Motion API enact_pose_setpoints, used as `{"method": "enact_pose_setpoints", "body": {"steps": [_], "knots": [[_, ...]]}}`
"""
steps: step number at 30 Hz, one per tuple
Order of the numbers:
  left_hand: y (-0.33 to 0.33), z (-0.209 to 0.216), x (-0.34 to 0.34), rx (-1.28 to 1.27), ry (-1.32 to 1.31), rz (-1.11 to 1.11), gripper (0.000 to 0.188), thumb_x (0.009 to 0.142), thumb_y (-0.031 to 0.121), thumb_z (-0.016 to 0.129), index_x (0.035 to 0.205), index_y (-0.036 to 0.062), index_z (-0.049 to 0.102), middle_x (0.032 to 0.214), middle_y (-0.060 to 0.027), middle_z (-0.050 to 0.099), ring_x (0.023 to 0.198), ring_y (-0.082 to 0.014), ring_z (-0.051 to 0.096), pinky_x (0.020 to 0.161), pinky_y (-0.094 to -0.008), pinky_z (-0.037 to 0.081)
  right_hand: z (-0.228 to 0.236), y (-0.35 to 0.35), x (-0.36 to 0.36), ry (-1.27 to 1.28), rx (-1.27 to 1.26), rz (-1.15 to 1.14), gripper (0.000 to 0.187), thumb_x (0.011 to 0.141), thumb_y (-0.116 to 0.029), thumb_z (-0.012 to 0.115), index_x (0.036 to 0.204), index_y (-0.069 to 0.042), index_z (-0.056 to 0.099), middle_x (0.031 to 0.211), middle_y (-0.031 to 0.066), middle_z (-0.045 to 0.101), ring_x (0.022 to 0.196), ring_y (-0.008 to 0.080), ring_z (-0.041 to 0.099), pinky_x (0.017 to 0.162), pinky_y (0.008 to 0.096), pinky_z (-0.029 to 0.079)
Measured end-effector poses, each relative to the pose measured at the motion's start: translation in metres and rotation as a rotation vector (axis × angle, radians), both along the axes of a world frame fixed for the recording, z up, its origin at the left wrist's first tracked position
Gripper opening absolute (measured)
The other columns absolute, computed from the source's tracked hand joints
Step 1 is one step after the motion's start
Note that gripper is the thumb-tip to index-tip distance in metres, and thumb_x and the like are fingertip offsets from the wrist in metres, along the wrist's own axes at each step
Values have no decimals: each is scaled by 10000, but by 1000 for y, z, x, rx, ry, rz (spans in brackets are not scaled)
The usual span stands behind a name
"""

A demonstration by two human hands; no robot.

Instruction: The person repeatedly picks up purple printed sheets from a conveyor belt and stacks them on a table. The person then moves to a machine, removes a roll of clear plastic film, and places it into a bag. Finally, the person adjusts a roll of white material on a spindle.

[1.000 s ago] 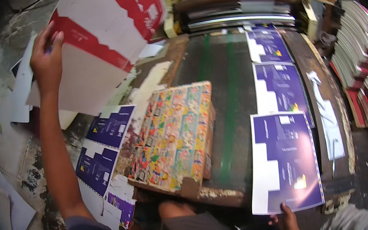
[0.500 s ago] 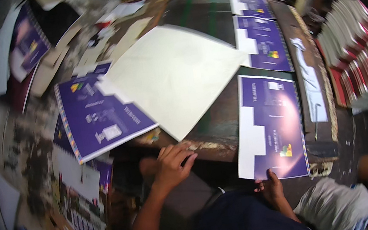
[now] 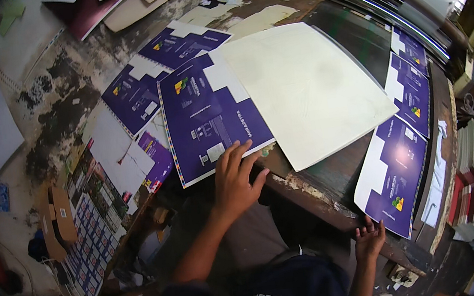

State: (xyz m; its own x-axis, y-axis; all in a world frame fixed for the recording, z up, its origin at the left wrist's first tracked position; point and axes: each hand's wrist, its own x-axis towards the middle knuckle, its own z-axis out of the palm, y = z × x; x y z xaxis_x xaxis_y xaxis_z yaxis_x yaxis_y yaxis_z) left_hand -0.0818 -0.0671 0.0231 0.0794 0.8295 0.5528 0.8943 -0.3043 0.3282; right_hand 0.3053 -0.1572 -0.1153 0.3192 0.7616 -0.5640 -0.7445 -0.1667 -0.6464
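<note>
The left hand, fingers spread, is at the near edge of a purple printed sheet next to a cream sheet, and the right hand, apart and also opened, is at another purple sheet on the dark belt.

Purple-and-white printed rectangular paper sheet: left of centre, unfolded, printed side up. Second purple-and-white printed paper sheet: near right, unfolded, slanted, its surface reflecting light.

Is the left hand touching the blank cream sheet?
Apart. The head view shows a gap between the left hand and the blank cream sheet, with the worn table edge visible between them.
</note>
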Motion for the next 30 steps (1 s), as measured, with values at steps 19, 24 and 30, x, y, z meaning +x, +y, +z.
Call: {"method": "enact_pose_setpoints", "body": {"steps": [19, 24, 30], "knots": [[29, -30, -48, -211, 307, 22, 551, 829, 51, 584, 1372, 120, 524, 1428, -60, 499, 1312, -326, 451, 1077, -530, 352, 122, 182, -147, -2061, 1014, 960, 737, 758, -310, 763, 1424, -210, 464, 1448, 51, 470, 1328, 313, 422, 1135, 519, 282], [33, -44, -46, -184, 325, -12, 603, 789, 29, 605, 1377, 129, 520, 1421, -49, 511, 1283, -309, 479, 1045, -501, 376, 115, 210, -144, -1907, 1256, 985, 489, 723, -178, 731, 1206, -171, 654, 1192, 34, 655, 1088, 259, 612, 899, 397, 512], [27, -47, -45, -164, 362, 20, 614, 779, 24, 616, 1376, 133, 525, 1396, -42, 533, 1257, -299, 497, 1008, -463, 390, 125, 253, -137, -1607, 777, 838, 199, 833, -179, 624, 1001, -83, 668, 897, 135, 689, 805, 301, 674, 695, 410, 556]]}}
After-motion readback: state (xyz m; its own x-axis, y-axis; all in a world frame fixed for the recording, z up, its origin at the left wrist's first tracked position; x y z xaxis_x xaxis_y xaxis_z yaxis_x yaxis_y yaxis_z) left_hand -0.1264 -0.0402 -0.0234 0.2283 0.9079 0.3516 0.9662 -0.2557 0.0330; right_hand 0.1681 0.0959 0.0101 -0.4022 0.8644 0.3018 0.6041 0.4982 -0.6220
